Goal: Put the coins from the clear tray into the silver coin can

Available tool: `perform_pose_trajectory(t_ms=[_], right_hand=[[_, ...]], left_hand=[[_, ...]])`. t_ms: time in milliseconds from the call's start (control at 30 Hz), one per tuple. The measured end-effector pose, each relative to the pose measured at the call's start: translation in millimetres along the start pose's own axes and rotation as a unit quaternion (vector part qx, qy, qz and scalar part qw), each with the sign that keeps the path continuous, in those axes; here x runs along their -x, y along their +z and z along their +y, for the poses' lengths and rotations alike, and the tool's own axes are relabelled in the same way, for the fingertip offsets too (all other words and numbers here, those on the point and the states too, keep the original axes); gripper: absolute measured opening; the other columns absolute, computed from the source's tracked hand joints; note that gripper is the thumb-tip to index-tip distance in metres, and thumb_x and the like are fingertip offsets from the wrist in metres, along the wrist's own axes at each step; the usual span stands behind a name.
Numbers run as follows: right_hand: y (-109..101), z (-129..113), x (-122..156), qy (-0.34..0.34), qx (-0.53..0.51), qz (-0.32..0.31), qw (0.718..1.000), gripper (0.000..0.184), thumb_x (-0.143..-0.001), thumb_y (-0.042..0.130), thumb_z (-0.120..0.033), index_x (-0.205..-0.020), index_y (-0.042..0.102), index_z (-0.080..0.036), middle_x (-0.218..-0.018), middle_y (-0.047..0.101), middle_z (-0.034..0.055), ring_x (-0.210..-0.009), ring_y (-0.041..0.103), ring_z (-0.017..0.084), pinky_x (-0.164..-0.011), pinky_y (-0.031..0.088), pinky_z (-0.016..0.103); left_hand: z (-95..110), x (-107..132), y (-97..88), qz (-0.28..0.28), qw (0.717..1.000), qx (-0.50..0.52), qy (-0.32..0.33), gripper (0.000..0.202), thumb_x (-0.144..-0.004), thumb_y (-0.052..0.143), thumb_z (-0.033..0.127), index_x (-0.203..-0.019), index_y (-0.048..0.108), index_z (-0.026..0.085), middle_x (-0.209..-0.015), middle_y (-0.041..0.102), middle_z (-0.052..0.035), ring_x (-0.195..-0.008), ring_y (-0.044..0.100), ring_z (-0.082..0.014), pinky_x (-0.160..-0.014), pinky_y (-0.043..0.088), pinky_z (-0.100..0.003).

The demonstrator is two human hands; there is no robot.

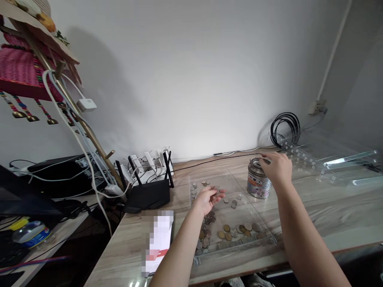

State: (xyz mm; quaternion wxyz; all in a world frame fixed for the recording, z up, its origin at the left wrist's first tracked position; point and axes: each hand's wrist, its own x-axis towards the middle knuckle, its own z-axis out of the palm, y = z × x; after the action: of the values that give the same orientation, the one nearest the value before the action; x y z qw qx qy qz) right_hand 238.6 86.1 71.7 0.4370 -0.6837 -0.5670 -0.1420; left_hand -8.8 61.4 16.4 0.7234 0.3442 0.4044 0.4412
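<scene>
My left hand (209, 200) is half closed with its palm turned up, and a few silvery coins (217, 189) lie in its fingers. It hovers over a clear acrylic tray (239, 213). On the tray lie loose silver, brass and dark coins (228, 236), gathered mostly along its left and near edges. To the right of the tray stands a round metal tin (258, 184) with a printed label, upright. My right hand (277, 167) is over the tin's top, thumb and fingers pinched on what looks like a silvery coin. The fingers partly hide the tin's top.
Left of the tray are a black router (152, 193) with raised antennas and a phone (160, 241), partly blurred out. Clear acrylic panels (338, 163) and a coiled black cable (285, 128) are at the right. A wooden stand (89, 131) with hanging cables rises at the left.
</scene>
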Motion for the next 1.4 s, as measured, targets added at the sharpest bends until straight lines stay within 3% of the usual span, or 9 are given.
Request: perform_pose_trajectory(t_ms=[67,133,233,333,433,600,733,933,1400], right_hand=[[2.0,-19.8,8.2,-0.036,-0.079,0.011,0.996,0.031,-0.072,0.043,-0.030,-0.091,0.064,-0.018,-0.087,0.062,0.0078,-0.080,0.051,0.020,-0.070,0.036,0.030],[8.8,-41.6,20.0,-0.082,-0.169,-0.102,0.977,0.028,-0.073,0.043,-0.032,-0.085,0.065,-0.018,-0.080,0.064,0.0064,-0.070,0.052,0.016,-0.064,0.038,0.027],[25.8,-68.4,39.7,-0.168,-0.258,-0.336,0.890,0.025,-0.071,0.048,-0.036,-0.070,0.065,-0.017,-0.064,0.063,0.0032,-0.057,0.051,0.012,-0.052,0.037,0.022],[39.5,-81.0,51.2,-0.173,-0.305,-0.417,0.839,0.028,-0.068,0.052,-0.040,-0.066,0.063,-0.014,-0.058,0.061,0.0023,-0.053,0.050,0.011,-0.049,0.036,0.020],[38.7,-78.9,47.1,-0.126,-0.340,-0.370,0.856,0.030,-0.067,0.053,-0.042,-0.065,0.063,-0.013,-0.060,0.062,0.0034,-0.056,0.052,0.012,-0.053,0.038,0.021],[11.1,-41.4,18.2,-0.009,-0.376,-0.178,0.909,0.038,-0.068,0.051,-0.046,-0.080,0.065,-0.013,-0.073,0.065,0.0070,-0.064,0.055,0.015,-0.056,0.040,0.024],[-3.3,-1.9,1.4,0.077,-0.144,-0.013,0.986,0.034,-0.066,0.051,-0.044,-0.079,0.067,-0.017,-0.072,0.063,0.0076,-0.067,0.054,0.020,-0.056,0.038,0.028],[0.1,5.1,0.7,0.071,0.069,-0.075,0.992,0.028,-0.066,0.046,-0.038,-0.074,0.068,-0.023,-0.072,0.062,0.0083,-0.072,0.054,0.022,-0.051,0.034,0.027],[1.9,5.6,0.2,0.047,0.099,-0.072,0.991,0.031,-0.068,0.043,-0.037,-0.075,0.068,-0.021,-0.071,0.062,0.0093,-0.075,0.051,0.023,-0.062,0.032,0.033]], left_hand=[[-1.4,-1.5,-0.9,-0.003,1.000,-0.023,0.013,0.002,-0.072,0.050,0.009,-0.073,0.050,0.010,-0.079,0.065,-0.0120,-0.056,0.060,-0.0095,-0.041,0.041,-0.012],[-2.6,-2.9,-1.4,-0.001,0.999,-0.043,0.027,0.006,-0.071,0.054,0.014,-0.071,0.050,0.012,-0.075,0.065,-0.0103,-0.051,0.058,-0.0079,-0.036,0.036,-0.011],[-3.5,-4.0,-1.3,0.004,0.996,-0.055,0.063,0.013,-0.068,0.059,0.021,-0.068,0.049,0.013,-0.065,0.064,-0.0068,-0.042,0.052,-0.0046,-0.031,0.024,-0.010],[-3.2,-4.2,-0.9,0.005,0.995,-0.048,0.091,0.019,-0.066,0.061,0.027,-0.065,0.047,0.013,-0.057,0.061,-0.0035,-0.037,0.045,-0.0023,-0.030,0.017,-0.012],[-3.0,-4.4,-0.8,0.002,0.996,-0.041,0.085,0.022,-0.065,0.060,0.032,-0.067,0.048,0.014,-0.054,0.059,-0.0023,-0.036,0.043,-0.0027,-0.031,0.015,-0.013],[-3.4,-5.3,-1.0,0.003,0.999,-0.007,0.044,0.012,-0.067,0.055,0.024,-0.068,0.047,0.014,-0.052,0.055,0.0001,-0.033,0.036,-0.0014,-0.032,0.012,-0.014],[-3.2,-4.9,-0.1,0.019,0.999,-0.001,0.036,0.007,-0.069,0.047,0.019,-0.066,0.047,0.013,-0.051,0.052,0.0004,-0.033,0.035,-0.0019,-0.033,0.012,-0.015],[-3.9,-4.7,-1.0,-0.001,0.999,-0.030,0.033,0.006,-0.066,0.051,0.019,-0.068,0.049,0.014,-0.055,0.056,-0.0014,-0.036,0.039,-0.0030,-0.034,0.014,-0.015],[0.1,-1.2,0.3,0.030,1.000,0.001,0.001,0.006,-0.074,0.047,0.013,-0.076,0.052,0.010,-0.069,0.065,-0.0102,-0.049,0.057,-0.0082,-0.045,0.044,-0.015]])
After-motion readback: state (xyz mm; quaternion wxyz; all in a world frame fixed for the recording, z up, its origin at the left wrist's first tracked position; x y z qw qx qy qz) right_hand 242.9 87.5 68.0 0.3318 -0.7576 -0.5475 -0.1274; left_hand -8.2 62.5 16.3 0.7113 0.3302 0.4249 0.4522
